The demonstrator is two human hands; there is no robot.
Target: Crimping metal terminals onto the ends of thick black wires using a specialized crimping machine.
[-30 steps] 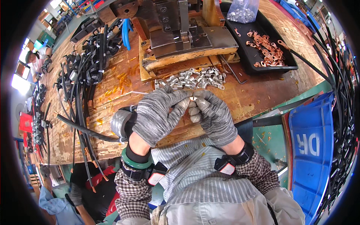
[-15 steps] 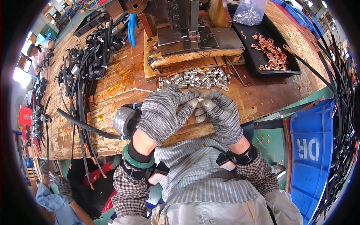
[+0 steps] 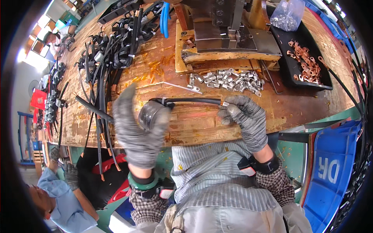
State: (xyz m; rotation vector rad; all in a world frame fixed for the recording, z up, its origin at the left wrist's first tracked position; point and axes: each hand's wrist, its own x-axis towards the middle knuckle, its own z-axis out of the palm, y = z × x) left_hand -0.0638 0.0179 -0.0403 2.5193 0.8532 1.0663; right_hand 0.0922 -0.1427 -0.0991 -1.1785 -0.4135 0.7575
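- One black cable (image 3: 198, 100) stretches over the desk (image 3: 198, 126), from a grey-taped coil (image 3: 149, 115) to the right hand (image 3: 252, 124).
- The right hand, in a grey knit glove, has its fingers closed on the cable's end, pinching a small silver terminal (image 3: 225, 103) there.
- The left hand (image 3: 140, 141), gloved alike and blurred, has its fingers spread wide with nothing visible between them; the thumb overlaps the coil in view, and whether it touches I cannot tell.
- A pale tie (image 3: 163, 101) circles the cable beside the coil.
- Beyond the cable, a heap of silver lugs (image 3: 232, 80) lies in front of a metal press (image 3: 225, 37).
- Right of the press, a black tray (image 3: 285, 37) holds copper lugs (image 3: 307, 64) and a clear bag (image 3: 287, 16) of silver pieces.
- A bunch of black cables (image 3: 103, 83) lies at the desk's left, near scattered amber scraps (image 3: 156, 70).
- Below the desk's right edge stands a blue crate (image 3: 328, 186).
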